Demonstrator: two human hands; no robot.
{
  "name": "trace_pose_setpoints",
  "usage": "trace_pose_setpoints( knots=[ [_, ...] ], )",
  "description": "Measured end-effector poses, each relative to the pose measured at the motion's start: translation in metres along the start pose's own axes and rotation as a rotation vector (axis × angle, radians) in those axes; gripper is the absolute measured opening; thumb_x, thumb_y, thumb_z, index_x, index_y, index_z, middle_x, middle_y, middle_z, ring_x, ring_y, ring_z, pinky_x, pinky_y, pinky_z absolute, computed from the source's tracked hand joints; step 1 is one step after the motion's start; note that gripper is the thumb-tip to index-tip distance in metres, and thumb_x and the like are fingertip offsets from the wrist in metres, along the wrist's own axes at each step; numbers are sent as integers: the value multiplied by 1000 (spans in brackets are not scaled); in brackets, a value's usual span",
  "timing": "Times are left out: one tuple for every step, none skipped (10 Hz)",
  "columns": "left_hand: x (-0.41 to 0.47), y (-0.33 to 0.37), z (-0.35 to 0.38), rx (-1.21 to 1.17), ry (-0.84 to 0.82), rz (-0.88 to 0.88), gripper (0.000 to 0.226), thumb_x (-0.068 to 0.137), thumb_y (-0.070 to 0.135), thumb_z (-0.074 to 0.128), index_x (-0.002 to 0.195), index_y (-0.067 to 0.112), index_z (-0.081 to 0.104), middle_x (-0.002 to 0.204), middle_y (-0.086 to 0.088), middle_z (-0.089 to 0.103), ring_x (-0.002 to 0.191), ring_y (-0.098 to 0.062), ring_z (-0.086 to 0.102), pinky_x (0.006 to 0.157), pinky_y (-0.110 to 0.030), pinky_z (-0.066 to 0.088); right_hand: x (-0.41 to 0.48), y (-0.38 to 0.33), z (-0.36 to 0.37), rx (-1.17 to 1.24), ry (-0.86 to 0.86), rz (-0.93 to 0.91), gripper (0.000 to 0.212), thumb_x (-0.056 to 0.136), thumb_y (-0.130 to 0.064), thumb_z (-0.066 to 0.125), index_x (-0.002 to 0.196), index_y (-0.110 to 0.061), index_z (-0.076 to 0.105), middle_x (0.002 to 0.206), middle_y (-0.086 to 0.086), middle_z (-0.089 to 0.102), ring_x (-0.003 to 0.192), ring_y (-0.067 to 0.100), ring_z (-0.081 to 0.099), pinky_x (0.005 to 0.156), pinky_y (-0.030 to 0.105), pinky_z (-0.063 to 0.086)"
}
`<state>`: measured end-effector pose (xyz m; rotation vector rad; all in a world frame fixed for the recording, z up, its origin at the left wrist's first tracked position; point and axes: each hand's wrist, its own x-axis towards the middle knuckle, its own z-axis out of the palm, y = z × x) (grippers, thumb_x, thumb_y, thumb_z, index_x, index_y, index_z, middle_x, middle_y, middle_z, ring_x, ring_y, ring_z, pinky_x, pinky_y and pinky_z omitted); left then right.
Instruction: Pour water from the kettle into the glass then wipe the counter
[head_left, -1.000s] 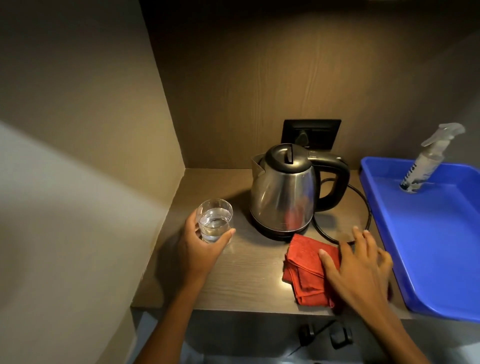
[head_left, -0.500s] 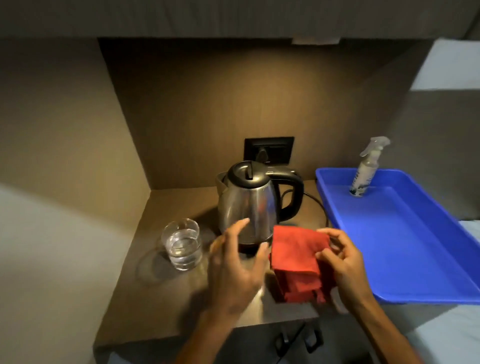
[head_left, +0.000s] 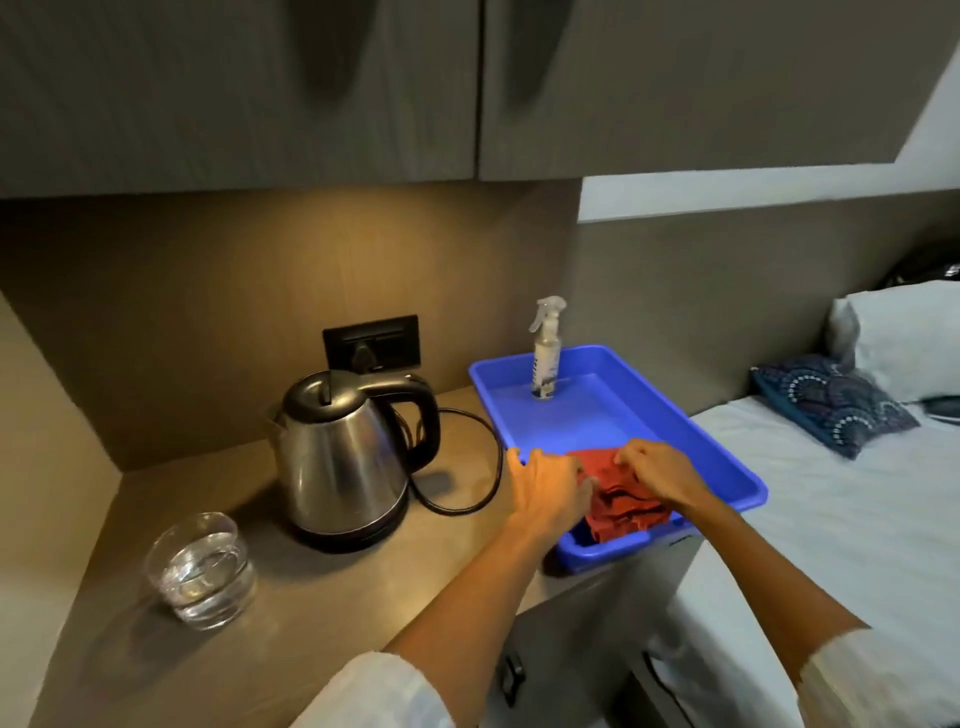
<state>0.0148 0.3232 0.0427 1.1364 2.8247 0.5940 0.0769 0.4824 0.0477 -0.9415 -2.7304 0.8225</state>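
A steel kettle with a black lid and handle stands on its base on the brown counter. A glass partly filled with water sits at the counter's front left, untouched. The red cloth lies crumpled in the near end of the blue tray. My right hand pinches the cloth's upper edge. My left hand rests over the tray's left rim against the cloth, fingers on it.
A spray bottle stands upright at the tray's far end. The kettle's black cord loops on the counter between kettle and tray. A wall socket is behind the kettle. A bed with pillows lies to the right.
My left hand let go of the glass. Both hands lifted the red cloth off the counter and carried it right into the blue tray. My view pulled back and up.
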Motion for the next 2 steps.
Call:
trace_pose_setpoints(
  knots=[
    [-14, 0, 3, 90, 49, 39, 44, 97, 49, 46, 127, 20, 60, 132, -12, 61, 147, -31, 25, 117, -60, 5, -6, 12, -2, -369, -143, 69, 47, 84, -52, 25, 78, -27, 64, 114, 3, 64, 107, 26, 53, 98, 51, 29],
    [-36, -3, -4, 172, 175, 31, 52, 98, 52, 43, 140, 23, 49, 149, -12, 48, 152, -32, 15, 118, -60, 3, -13, 9, -6, -475, -86, -58, 50, 89, -51, 26, 107, -31, 68, 129, 10, 56, 120, 28, 47, 104, 53, 21]
  ],
)
